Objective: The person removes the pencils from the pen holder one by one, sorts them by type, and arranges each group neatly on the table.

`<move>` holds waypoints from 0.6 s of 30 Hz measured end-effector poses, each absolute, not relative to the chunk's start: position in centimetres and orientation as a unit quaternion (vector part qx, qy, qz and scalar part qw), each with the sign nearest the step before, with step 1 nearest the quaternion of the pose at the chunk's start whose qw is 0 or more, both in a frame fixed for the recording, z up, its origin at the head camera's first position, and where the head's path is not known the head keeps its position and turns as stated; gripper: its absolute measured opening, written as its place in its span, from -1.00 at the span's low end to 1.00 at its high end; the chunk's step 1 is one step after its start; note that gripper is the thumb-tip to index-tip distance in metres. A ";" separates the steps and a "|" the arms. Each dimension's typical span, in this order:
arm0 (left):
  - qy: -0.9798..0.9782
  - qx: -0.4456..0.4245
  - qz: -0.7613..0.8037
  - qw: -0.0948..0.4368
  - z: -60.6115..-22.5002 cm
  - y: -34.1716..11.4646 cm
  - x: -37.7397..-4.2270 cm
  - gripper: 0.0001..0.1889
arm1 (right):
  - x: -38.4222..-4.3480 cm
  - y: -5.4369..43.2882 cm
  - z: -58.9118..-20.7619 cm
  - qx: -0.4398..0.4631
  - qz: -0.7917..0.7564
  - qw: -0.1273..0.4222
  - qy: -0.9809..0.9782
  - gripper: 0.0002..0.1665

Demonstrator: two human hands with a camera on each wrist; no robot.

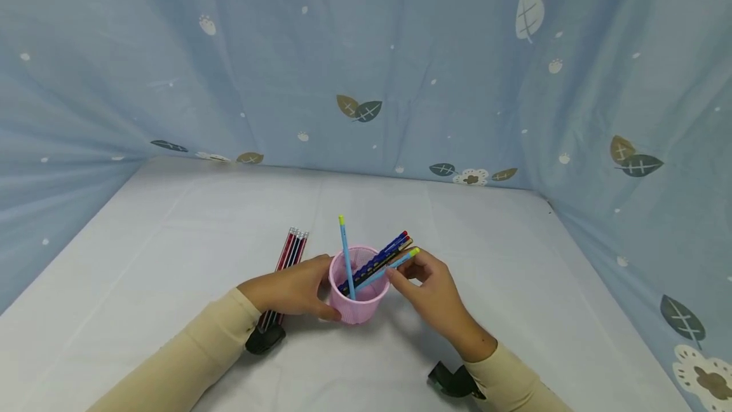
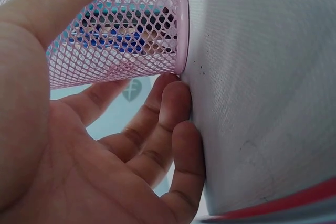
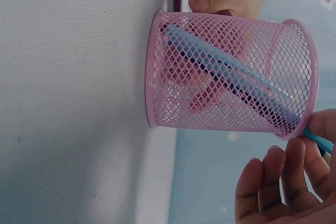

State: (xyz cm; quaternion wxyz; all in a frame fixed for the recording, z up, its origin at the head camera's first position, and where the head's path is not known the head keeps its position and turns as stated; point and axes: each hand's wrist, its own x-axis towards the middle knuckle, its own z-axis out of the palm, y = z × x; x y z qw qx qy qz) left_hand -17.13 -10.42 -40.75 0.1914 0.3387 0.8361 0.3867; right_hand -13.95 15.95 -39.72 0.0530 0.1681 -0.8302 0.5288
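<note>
A pink mesh pencil cup [image 1: 359, 314] stands upright on the white table. My left hand [image 1: 298, 285] holds it from the left, thumb on the near side and fingers reaching around behind. Inside lean several dark blue and black pencils [image 1: 382, 258], tilted right. One light-blue pencil [image 1: 345, 243] with a yellow end rises almost straight from the cup. Another light-blue pencil [image 1: 405, 259] slants over the right rim, and my right hand [image 1: 430, 291] pinches it there between thumb and forefinger. In the right wrist view the other fingers [image 3: 294, 166] are loosely bent beside the rim.
Several red and black striped pencils [image 1: 292, 250] lie side by side left of the cup, partly under my left wrist. Dark wrist-worn devices [image 1: 265, 339] sit by both sleeves. A blue leaf-patterned cloth [image 1: 400, 49] borders the table at the back and sides.
</note>
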 end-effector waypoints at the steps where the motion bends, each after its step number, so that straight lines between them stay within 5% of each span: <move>1: 0.836 0.339 0.387 0.191 -40.8 -10.4 -17.1 -0.25 | -14.0 15.9 -39.7 0.168 0.529 0.054 -0.830 -0.81; 18: 0.843 0.330 0.381 0.188 -40.9 -10.5 -17.2 -0.23 | -13.7 16.7 -38.1 0.163 0.573 0.071 -0.800 -0.89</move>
